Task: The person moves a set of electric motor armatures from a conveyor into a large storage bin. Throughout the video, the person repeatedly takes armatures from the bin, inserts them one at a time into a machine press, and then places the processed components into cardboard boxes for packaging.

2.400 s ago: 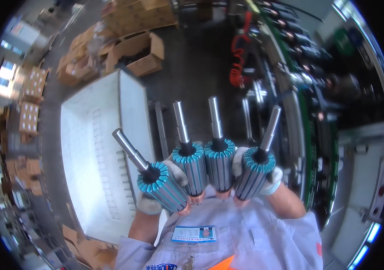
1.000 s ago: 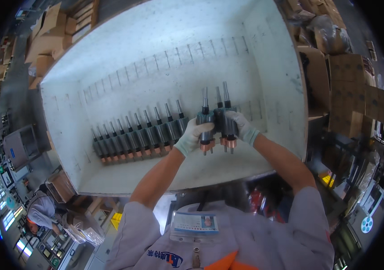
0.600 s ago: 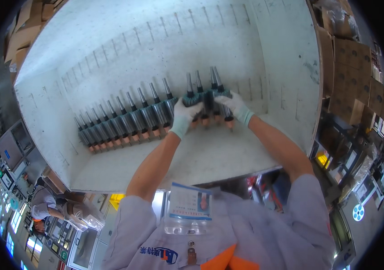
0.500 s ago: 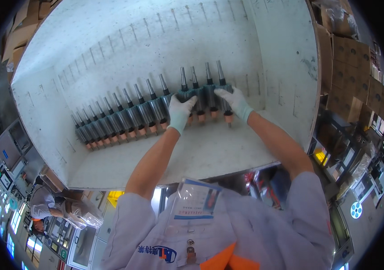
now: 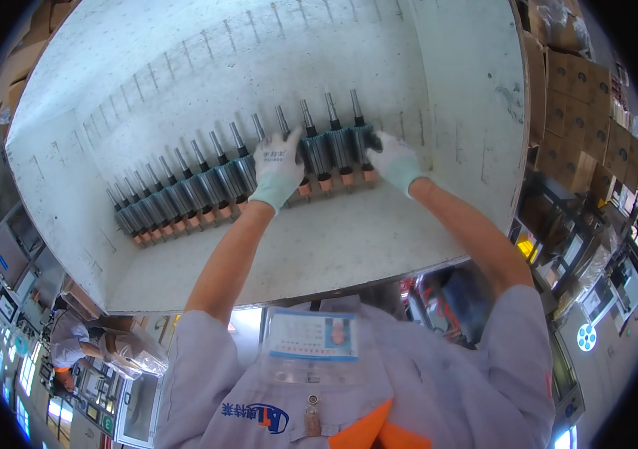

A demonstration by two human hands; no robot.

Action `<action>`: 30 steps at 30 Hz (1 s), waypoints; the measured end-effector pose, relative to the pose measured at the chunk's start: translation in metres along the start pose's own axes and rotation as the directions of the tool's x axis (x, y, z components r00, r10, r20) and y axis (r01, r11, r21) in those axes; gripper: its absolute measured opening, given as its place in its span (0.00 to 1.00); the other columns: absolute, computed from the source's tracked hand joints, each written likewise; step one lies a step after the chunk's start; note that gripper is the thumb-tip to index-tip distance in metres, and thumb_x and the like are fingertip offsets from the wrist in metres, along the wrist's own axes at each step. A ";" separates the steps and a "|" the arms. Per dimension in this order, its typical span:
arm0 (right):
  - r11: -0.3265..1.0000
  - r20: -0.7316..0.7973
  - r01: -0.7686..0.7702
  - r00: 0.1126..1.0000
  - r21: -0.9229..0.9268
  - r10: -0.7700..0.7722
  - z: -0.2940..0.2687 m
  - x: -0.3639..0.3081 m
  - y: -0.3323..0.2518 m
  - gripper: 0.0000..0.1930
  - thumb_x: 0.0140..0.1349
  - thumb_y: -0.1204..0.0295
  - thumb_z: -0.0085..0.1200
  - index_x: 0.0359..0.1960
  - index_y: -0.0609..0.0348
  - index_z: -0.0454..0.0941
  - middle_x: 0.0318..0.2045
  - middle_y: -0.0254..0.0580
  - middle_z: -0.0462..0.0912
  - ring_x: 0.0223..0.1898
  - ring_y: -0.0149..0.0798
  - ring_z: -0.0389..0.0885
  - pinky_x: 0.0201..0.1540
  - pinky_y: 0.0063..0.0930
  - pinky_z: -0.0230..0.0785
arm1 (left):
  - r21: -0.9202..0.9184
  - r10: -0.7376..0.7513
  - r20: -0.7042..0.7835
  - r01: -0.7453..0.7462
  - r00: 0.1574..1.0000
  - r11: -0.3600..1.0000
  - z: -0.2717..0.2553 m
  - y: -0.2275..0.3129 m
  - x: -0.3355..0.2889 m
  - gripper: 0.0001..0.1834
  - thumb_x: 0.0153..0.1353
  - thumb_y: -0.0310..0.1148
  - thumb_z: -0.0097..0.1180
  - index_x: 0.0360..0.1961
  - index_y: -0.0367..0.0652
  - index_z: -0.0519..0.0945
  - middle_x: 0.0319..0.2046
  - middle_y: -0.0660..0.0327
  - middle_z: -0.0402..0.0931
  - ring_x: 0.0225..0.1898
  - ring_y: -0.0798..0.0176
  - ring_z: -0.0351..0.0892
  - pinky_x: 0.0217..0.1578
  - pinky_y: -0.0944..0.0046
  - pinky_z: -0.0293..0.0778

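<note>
Cardboard boxes [image 5: 577, 112] are stacked outside the right wall of a big white box [image 5: 334, 247], and a co-worker [image 5: 72, 344] is off at the lower left. Inside the white box, motor armatures [image 5: 210, 187] sit side by side in one long row. Their shiny shafts [image 5: 307, 112] point away from the person, and their copper ends [image 5: 325, 182] are nearer.

The gloved left hand [image 5: 278, 168] is over the row, back side up, fingers a bit spread. It hides what is under it, so I cannot tell if it pinches anything. The gloved right hand [image 5: 394, 159] has bent fingers against the last armature [image 5: 361, 144], at the right end. I cannot tell if they squeeze or only touch.

If the right hand pushes too hard, the armatures could bump and get scratched. If it lets go too soon, the last armature could tip or roll, as only the hand is beside it there. A hard knock could hurt the copper ends.
</note>
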State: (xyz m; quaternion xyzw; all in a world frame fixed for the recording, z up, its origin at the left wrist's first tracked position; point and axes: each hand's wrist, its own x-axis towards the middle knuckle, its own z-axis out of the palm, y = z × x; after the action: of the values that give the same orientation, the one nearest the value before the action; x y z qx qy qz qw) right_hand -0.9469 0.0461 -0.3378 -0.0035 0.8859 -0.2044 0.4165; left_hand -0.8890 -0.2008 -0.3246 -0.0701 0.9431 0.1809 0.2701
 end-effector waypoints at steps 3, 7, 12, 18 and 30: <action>0.949 -0.166 0.171 0.961 -0.263 -0.219 -0.023 0.005 -0.039 0.26 0.61 0.68 0.52 0.63 0.39 0.74 0.62 0.52 0.72 0.61 0.52 0.73 0.63 0.43 0.66 | -0.074 0.080 -0.015 -0.081 0.997 0.994 0.019 -0.022 -0.003 0.29 0.54 0.28 0.58 0.60 0.55 0.76 0.50 0.51 0.74 0.56 0.45 0.73 0.57 0.45 0.67; 0.827 0.168 0.311 0.950 -0.468 -0.262 -0.011 0.021 -0.045 0.28 0.60 0.74 0.48 0.64 0.37 0.74 0.69 0.51 0.66 0.66 0.50 0.69 0.66 0.44 0.62 | -0.208 0.020 0.023 -0.015 1.000 0.978 0.006 -0.020 0.004 0.26 0.57 0.28 0.55 0.60 0.51 0.77 0.51 0.47 0.75 0.55 0.43 0.75 0.57 0.47 0.70; 0.787 0.211 0.423 0.906 -0.450 -0.366 -0.046 -0.002 -0.032 0.25 0.64 0.72 0.47 0.64 0.42 0.73 0.67 0.52 0.69 0.64 0.51 0.72 0.66 0.46 0.63 | -0.747 -0.375 -0.029 0.229 0.926 0.624 -0.040 -0.023 0.000 0.26 0.64 0.31 0.56 0.64 0.42 0.74 0.55 0.49 0.79 0.53 0.58 0.80 0.52 0.61 0.76; 0.599 -0.295 0.761 0.648 0.250 -0.702 -0.175 -0.150 0.009 0.22 0.64 0.72 0.57 0.60 0.56 0.74 0.50 0.51 0.80 0.50 0.53 0.80 0.54 0.39 0.72 | -0.916 -0.569 -0.083 0.161 0.818 0.366 -0.087 0.011 -0.064 0.23 0.66 0.28 0.56 0.61 0.30 0.74 0.50 0.54 0.81 0.48 0.65 0.80 0.52 0.67 0.75; 0.311 -0.367 0.242 0.814 0.919 0.450 -0.202 -0.319 0.499 0.18 0.71 0.69 0.52 0.60 0.64 0.76 0.49 0.41 0.83 0.47 0.33 0.83 0.50 0.26 0.76 | -0.684 -0.407 -0.466 -0.028 0.786 0.729 -0.054 0.217 -0.103 0.21 0.66 0.30 0.58 0.59 0.33 0.77 0.51 0.55 0.81 0.49 0.63 0.80 0.53 0.64 0.74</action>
State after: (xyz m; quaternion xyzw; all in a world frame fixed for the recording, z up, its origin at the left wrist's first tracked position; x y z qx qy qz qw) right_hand -0.8061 0.6320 -0.1700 0.3621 0.6719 -0.6427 0.0666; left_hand -0.8784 -0.0176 -0.1612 -0.3143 0.8392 0.4397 -0.0596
